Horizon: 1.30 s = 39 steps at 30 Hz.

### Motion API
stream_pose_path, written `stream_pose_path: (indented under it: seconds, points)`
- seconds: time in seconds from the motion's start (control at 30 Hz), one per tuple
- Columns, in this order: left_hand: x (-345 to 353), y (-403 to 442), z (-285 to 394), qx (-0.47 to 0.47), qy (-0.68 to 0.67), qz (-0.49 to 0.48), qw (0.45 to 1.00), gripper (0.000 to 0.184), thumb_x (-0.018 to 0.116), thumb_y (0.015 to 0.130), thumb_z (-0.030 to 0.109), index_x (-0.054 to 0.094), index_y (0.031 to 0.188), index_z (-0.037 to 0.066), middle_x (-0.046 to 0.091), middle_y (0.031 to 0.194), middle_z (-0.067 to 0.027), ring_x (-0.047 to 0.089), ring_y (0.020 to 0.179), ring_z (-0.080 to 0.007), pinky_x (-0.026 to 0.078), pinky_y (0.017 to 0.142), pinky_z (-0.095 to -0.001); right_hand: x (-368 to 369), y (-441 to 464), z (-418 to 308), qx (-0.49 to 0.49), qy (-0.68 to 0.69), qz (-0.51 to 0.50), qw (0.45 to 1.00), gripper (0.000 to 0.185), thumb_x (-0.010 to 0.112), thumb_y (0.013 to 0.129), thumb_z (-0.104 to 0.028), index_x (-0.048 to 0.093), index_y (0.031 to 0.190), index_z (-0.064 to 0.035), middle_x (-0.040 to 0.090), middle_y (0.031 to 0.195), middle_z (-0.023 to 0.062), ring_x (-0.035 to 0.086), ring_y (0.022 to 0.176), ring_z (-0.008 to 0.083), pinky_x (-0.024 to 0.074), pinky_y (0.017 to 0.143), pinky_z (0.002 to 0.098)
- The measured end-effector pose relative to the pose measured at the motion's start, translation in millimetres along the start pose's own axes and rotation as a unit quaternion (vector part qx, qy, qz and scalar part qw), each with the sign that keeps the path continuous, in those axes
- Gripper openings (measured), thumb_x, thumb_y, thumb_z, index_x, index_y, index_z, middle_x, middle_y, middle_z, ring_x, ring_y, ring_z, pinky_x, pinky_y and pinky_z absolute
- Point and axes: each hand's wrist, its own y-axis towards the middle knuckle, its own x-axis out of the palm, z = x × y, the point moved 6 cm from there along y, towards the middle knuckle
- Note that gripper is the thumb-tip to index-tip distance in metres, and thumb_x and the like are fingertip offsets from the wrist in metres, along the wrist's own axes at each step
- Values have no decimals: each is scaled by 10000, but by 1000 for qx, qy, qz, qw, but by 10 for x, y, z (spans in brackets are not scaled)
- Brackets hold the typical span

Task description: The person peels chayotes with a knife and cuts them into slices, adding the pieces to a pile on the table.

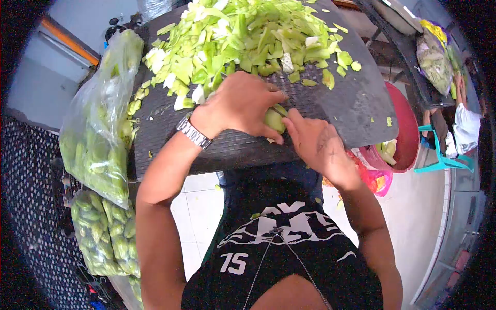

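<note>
My left hand (244, 106), with a metal watch (194, 132) on its wrist, is closed around a pale green chayote (274, 120) near the table's front edge. My right hand (319, 146) is closed and meets the chayote from the right. Between the hands a thin dark strip, seemingly the blade of a knife (279, 110), lies against the chayote; its handle is hidden in my right hand. Just beyond my left hand spreads a large heap of cut green pieces (248, 39).
The dark table (356, 103) has scattered pieces on it. Plastic bags of green vegetables (101, 150) stand at the left. A red tub (405, 124) with pieces inside is at the right, near a turquoise stool (447, 161). Another person's arm (461, 95) shows at far right.
</note>
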Motion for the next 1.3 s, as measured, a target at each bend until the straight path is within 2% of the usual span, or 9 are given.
stream_pose_path:
  seconds: [0.17, 0.27, 0.6, 0.7, 0.83, 0.93, 1.03, 1.2, 1.3]
  points:
    - [199, -79, -110, -87, -10, -78, 993, 923, 804, 602, 708, 654, 1239, 58, 706, 1125, -177, 689, 975, -370, 562, 812, -441, -4, 7, -102, 8, -1, 27, 1000, 179, 526, 1035, -269, 502, 995, -97, 616, 697, 212, 613, 703, 475, 467, 568, 563]
    - [193, -121, -66, 25, -20, 142, 989, 934, 829, 602, 666, 633, 1273, 47, 703, 1131, -181, 682, 991, -374, 550, 854, -443, 59, 50, 4, 6, 6, 24, 1000, 240, 492, 1044, -314, 514, 1013, -76, 634, 711, 223, 634, 699, 475, 491, 596, 578]
    - [118, -148, -12, 38, -28, 193, 980, 919, 815, 681, 588, 533, 1391, 77, 638, 1284, -173, 597, 1214, -363, 459, 1049, -457, 164, 155, 77, 31, 28, -70, 997, 420, 375, 1066, -409, 554, 1078, -29, 686, 809, 276, 674, 814, 509, 528, 738, 619]
    - [171, -102, -97, 0, -117, 116, 986, 798, 758, 768, 579, 560, 1361, 84, 653, 1235, -175, 607, 1173, -356, 462, 1028, -441, 16, 117, 32, 48, 12, -65, 997, 404, 388, 1062, -395, 559, 1068, -29, 685, 823, 284, 677, 814, 502, 533, 729, 614]
    - [323, -115, -207, 1, -216, 155, 964, 725, 754, 799, 484, 559, 1374, 87, 629, 1296, -175, 580, 1223, -382, 437, 1077, -456, -57, 6, -81, 20, -52, -28, 998, 344, 427, 1051, -352, 559, 1063, -35, 679, 796, 282, 678, 776, 495, 539, 671, 606]
    - [365, -131, -353, -46, -447, 168, 878, 644, 747, 835, 444, 590, 1336, 71, 634, 1284, -183, 583, 1218, -380, 434, 1077, -438, -72, -9, -136, 6, -89, -26, 996, 297, 458, 1041, -320, 565, 1046, -43, 672, 755, 276, 674, 759, 495, 536, 627, 608]
    - [242, -234, -282, -119, -242, 268, 925, 593, 793, 822, 348, 607, 1293, 39, 642, 1232, -192, 595, 1168, -386, 455, 1033, -442, 50, -82, -100, -72, -206, 96, 971, 282, 464, 1040, -301, 577, 1028, -43, 659, 743, 292, 682, 749, 476, 540, 602, 593]
    - [30, -556, 73, -316, -43, 337, 886, 722, 861, 742, 346, 571, 1297, -13, 630, 1181, -255, 575, 1171, -396, 465, 1015, -460, 85, 118, 271, 88, 133, -70, 985, 271, 472, 1040, -275, 569, 1023, -22, 608, 663, 236, 684, 578, 339, 542, 499, 477]
    - [262, -623, 71, -415, -117, 233, 872, 798, 865, 742, 362, 520, 1328, -54, 660, 1105, -281, 650, 1031, -450, 539, 880, -475, 132, 87, 338, 161, 254, -135, 944, 275, 461, 1055, -273, 557, 1020, -18, 560, 609, 158, 634, 496, 250, 517, 460, 417]
